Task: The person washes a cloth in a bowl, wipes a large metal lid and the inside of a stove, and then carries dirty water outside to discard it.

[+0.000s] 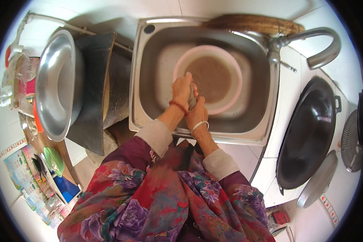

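Both hands grip a twisted grey-green cloth (192,97) above the near left rim of a pink-rimmed basin (236,87). My left hand (181,90), with a reddish bead bracelet at its wrist, is around the cloth's upper part. My right hand (198,113), with a pale bangle at the wrist, closes on its lower end. Cloudy brown water (210,79) lies in the basin, which stands inside a stainless steel sink (158,121). Part of the cloth is hidden by the fingers.
A curved metal faucet (323,31) rises at the sink's back right corner, near a brown woven object (254,24). To the right lie a black wok (308,133) and a round metal lid (318,180). A large metal bowl (59,86) stands tilted by a dark board (92,90) at left.
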Action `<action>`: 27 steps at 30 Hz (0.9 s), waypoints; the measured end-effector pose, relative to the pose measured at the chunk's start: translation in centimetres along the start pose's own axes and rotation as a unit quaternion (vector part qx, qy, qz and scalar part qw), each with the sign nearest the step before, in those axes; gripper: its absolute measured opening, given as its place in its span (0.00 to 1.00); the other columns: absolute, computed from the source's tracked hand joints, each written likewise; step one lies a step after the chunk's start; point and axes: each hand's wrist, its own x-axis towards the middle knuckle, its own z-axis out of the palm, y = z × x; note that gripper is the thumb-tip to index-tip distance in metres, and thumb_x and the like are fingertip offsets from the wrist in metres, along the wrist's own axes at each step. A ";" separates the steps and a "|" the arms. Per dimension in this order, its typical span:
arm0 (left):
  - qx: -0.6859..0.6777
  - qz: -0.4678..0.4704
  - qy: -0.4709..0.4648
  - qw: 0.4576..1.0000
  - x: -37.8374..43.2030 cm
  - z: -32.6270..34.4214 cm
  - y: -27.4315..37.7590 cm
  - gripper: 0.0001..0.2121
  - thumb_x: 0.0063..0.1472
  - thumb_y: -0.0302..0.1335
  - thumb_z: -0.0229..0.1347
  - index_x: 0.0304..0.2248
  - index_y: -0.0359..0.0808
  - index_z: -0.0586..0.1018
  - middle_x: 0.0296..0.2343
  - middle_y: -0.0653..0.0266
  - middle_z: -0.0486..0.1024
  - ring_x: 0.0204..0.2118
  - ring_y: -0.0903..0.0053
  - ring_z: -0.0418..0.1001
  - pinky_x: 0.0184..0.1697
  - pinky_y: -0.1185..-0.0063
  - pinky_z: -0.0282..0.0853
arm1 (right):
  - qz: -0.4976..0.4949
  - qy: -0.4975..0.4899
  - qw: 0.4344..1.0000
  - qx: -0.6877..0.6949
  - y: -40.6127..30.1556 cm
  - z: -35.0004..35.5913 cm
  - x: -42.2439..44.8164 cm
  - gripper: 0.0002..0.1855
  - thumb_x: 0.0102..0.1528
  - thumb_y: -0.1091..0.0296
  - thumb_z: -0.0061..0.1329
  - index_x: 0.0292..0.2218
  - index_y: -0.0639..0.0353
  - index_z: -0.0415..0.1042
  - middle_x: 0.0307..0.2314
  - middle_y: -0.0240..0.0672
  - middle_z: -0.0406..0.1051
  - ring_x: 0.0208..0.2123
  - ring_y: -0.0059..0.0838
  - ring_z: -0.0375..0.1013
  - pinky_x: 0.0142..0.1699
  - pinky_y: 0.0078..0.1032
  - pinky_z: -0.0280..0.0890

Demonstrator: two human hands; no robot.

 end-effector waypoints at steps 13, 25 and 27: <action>0.041 0.104 -0.266 0.957 -7.7 -4.2 4.3 0.24 0.50 0.26 0.57 0.48 0.32 0.66 0.38 0.66 0.70 0.40 0.79 0.68 0.43 0.80 0.65 | -0.085 -0.268 0.943 0.179 -4.7 -9.6 -1.8 0.20 0.44 0.67 0.49 0.38 0.67 0.64 0.28 0.44 0.69 0.24 0.35 0.70 0.27 0.26 0.66; 0.294 0.236 -0.234 0.896 -16.9 -5.8 5.9 0.22 0.52 0.31 0.57 0.45 0.31 0.67 0.32 0.64 0.73 0.35 0.86 0.67 0.38 0.81 0.65 | -0.134 -0.237 0.884 0.379 -3.9 -9.8 -3.0 0.18 0.50 0.71 0.37 0.43 0.67 0.63 0.35 0.37 0.67 0.37 0.25 0.67 0.42 0.21 0.63; 0.319 0.211 -0.234 0.894 -18.7 -6.8 5.2 0.22 0.52 0.33 0.56 0.44 0.32 0.68 0.30 0.60 0.74 0.33 0.84 0.68 0.36 0.81 0.65 | -0.112 -0.237 0.877 0.403 -3.7 -10.7 -2.5 0.17 0.50 0.72 0.37 0.42 0.67 0.63 0.34 0.37 0.67 0.37 0.25 0.67 0.45 0.21 0.61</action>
